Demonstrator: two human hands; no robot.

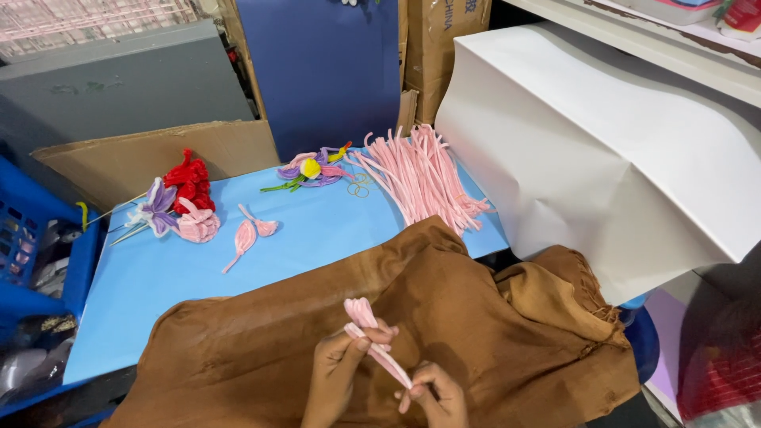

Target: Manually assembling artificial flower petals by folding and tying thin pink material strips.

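Blue table (238,261); both hands, left hand (337,368), right hand (434,394), pinching pink pipe-cleaner petal (372,337) over brown cloth (491,325)

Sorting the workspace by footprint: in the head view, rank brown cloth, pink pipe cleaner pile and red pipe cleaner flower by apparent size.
1. brown cloth, though nearest the camera
2. pink pipe cleaner pile
3. red pipe cleaner flower

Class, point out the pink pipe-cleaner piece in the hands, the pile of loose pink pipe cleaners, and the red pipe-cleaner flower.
Pink pipe-cleaner piece (372,337), head view: mid-stem.
Pile of loose pink pipe cleaners (424,178), head view: centre.
Red pipe-cleaner flower (190,182), head view: petals.
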